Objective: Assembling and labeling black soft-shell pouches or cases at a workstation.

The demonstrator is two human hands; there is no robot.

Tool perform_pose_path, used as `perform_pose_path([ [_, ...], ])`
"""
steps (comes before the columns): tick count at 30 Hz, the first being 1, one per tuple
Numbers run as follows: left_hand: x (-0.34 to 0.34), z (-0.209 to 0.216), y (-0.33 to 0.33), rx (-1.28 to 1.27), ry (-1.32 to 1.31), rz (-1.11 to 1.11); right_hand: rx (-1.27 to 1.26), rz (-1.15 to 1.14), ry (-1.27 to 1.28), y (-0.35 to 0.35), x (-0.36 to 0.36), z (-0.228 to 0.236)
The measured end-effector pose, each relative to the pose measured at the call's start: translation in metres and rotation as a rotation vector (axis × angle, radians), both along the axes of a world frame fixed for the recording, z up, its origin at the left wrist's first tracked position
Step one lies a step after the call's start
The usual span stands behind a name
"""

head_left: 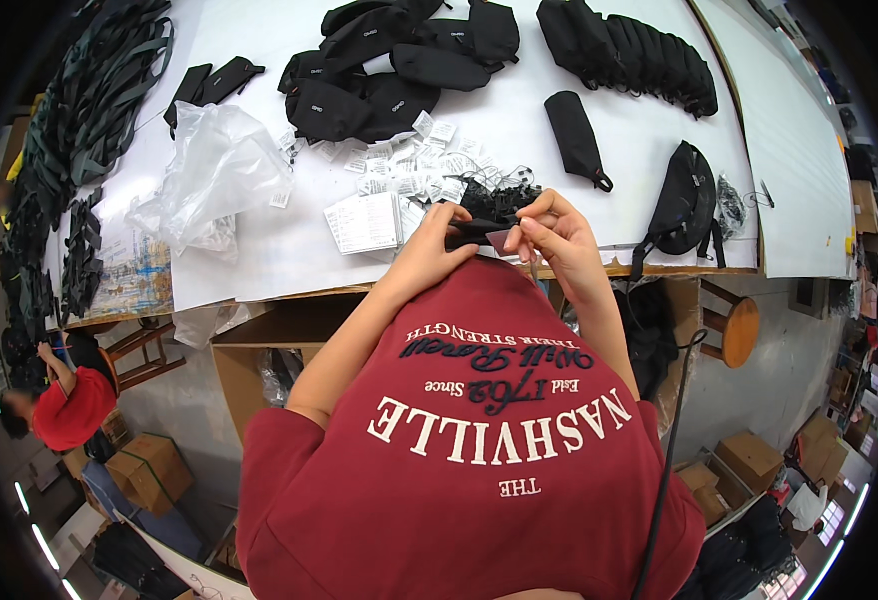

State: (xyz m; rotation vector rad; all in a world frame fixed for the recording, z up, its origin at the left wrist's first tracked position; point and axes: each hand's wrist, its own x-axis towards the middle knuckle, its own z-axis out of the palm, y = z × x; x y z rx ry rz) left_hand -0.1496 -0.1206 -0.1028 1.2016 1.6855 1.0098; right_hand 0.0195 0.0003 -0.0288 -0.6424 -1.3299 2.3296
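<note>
Maroon shirt cloth (459,520) lies nearest. At the edge of the white table (269,265), the left hand (433,245), fingers curled, grips soft black fabric (471,230); the right hand (564,240) pinches a thin, flat piece (499,241) beside it. Leftward sits a crumpled, translucent plastic bag (217,170), contents unclear; rounded black pouches (329,110) heap beyond paper tags (374,184).

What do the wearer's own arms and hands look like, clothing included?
The left hand and right hand are without gloves, and no wristwatch shows. Both forearms are uncovered below the short sleeves of a dark red shirt with white and dark lettering across it. A thin black cable runs along the right side.
</note>
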Motion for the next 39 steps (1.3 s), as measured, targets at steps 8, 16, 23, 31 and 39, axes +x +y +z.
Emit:
perform_pose_path([
  [8, -0.007, -0.050, 0.014, 0.175, -0.094, 0.243, 0.035, -0.060, -0.037, 0.001, 0.013, -0.007],
  [16, -0.012, -0.045, 0.013, 0.086, -0.008, -0.008, -0.010, -0.122, -0.082, -0.005, 0.023, -0.015],
  [23, -0.013, -0.042, 0.013, 0.041, -0.041, 0.091, 0.033, -0.131, -0.124, 0.003, 0.019, -0.013],
  [31, -0.015, -0.057, 0.016, 0.006, -0.019, 0.128, 0.073, -0.110, -0.141, 0.002, 0.017, -0.019],
  [39, -0.015, -0.062, 0.014, 0.038, -0.002, 0.089, 0.075, -0.120, -0.122, 0.000, 0.018, -0.019],
])
